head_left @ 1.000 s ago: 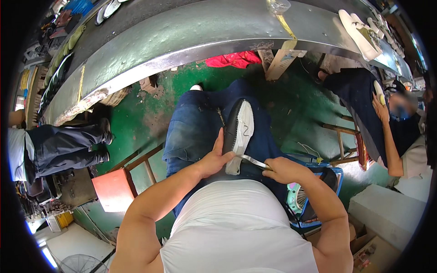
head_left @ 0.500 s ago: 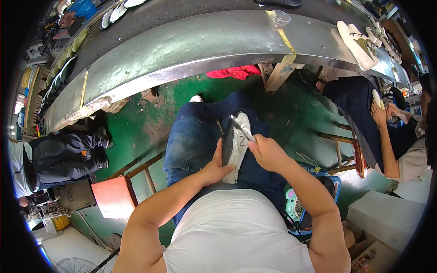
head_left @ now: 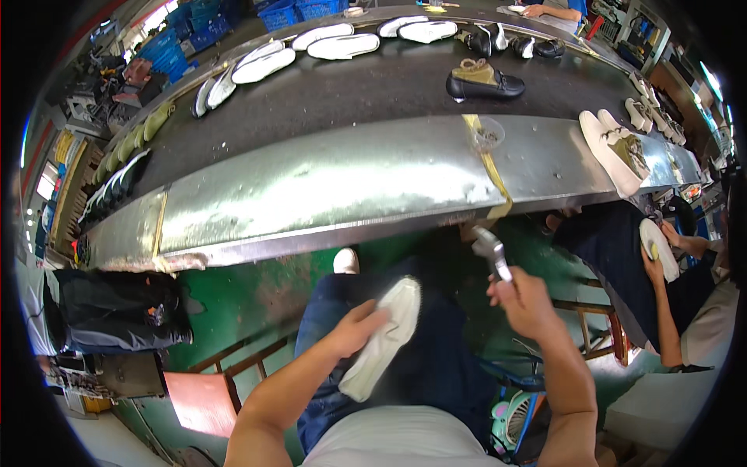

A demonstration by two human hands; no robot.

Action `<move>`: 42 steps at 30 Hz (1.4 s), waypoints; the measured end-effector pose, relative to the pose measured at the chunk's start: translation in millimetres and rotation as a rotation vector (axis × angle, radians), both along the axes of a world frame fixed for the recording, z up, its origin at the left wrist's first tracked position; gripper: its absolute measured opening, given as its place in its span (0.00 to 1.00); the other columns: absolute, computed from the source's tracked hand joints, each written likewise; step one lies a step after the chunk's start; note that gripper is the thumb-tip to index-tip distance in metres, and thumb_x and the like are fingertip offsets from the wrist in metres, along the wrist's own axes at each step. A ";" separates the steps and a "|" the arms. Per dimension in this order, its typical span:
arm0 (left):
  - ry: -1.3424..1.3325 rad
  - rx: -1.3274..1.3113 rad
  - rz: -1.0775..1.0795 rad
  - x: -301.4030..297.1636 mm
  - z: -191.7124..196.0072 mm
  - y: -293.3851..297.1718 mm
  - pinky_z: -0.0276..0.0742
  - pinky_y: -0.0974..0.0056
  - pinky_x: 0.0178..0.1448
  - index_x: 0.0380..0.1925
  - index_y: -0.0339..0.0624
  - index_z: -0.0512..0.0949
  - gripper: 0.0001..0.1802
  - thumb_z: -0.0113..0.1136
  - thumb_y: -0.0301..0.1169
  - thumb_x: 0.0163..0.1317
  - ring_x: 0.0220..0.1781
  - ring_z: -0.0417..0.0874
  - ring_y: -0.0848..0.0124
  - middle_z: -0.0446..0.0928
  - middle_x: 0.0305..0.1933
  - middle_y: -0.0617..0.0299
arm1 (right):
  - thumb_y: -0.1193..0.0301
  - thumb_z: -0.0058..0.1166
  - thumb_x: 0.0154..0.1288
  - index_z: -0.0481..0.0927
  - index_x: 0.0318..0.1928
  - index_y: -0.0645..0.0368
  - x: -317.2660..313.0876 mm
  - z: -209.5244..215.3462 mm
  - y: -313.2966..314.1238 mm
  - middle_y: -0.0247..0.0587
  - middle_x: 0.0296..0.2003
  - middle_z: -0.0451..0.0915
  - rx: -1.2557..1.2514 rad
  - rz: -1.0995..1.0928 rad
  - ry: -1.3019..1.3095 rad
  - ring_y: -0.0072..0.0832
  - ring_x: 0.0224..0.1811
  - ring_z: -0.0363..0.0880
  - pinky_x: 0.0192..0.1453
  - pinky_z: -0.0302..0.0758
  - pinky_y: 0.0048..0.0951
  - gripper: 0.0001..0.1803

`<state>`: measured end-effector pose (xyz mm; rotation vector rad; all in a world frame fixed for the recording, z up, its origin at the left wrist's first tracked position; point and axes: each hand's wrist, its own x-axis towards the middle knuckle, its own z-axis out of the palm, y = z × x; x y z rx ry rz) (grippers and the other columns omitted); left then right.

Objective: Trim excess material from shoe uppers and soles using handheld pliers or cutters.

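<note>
Across my lap lies a white shoe (head_left: pixel 387 346), tilted with its toe pointing away from me and a stitched rim along its edge. My left hand (head_left: pixel 359 328) is closed around its middle from the left side. Off to the right, my right hand (head_left: pixel 529 303) is raised and grips a metal hammer (head_left: pixel 493 251) by its handle. The hammer's head is up, apart from the shoe and just short of the bench edge. The end of its handle is hidden inside my fist.
Ahead runs a metal-edged bench (head_left: pixel 311 175) bearing rows of white shoes (head_left: pixel 343 45), a black and olive shoe (head_left: pixel 484 81) and a clear cup (head_left: pixel 487 135). At right, a co-worker holds a white shoe (head_left: pixel 658 249). A stool (head_left: pixel 201 401) stands left; a small fan (head_left: pixel 510 420) is by my right side.
My view has tilted up, showing more of the bench. The hammer has moved away from the shoe to the right. The shoe has turned, its dark part now out of sight.
</note>
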<state>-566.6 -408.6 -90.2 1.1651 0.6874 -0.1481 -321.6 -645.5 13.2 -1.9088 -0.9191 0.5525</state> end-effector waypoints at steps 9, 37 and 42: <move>-0.125 1.003 0.029 126.4 216.6 222.5 0.78 0.64 0.55 0.61 0.25 0.70 0.35 0.70 0.39 0.62 0.49 0.81 0.70 0.82 0.50 0.53 | 0.61 0.54 0.73 0.76 0.49 0.65 239.5 16.7 96.7 0.54 0.32 0.80 0.102 -0.332 -0.879 0.53 0.36 0.80 0.40 0.72 0.48 0.18; 0.269 1.595 -0.031 696.9 103.8 428.6 0.31 0.42 0.82 0.77 0.63 0.59 0.58 0.53 0.80 0.50 0.84 0.29 0.40 0.34 0.82 0.37 | 0.65 0.70 0.57 0.76 0.50 0.63 367.7 -16.3 154.0 0.49 0.44 0.81 -0.232 -0.466 -0.804 0.48 0.46 0.78 0.52 0.73 0.43 0.24; 0.390 1.564 -0.058 725.4 125.7 405.0 0.55 0.42 0.74 0.67 0.57 0.73 0.54 0.52 0.81 0.49 0.78 0.55 0.46 0.57 0.76 0.42 | 0.65 0.72 0.54 0.76 0.49 0.62 368.5 -11.0 160.2 0.48 0.42 0.81 -0.202 -0.434 -0.766 0.46 0.45 0.80 0.53 0.72 0.42 0.25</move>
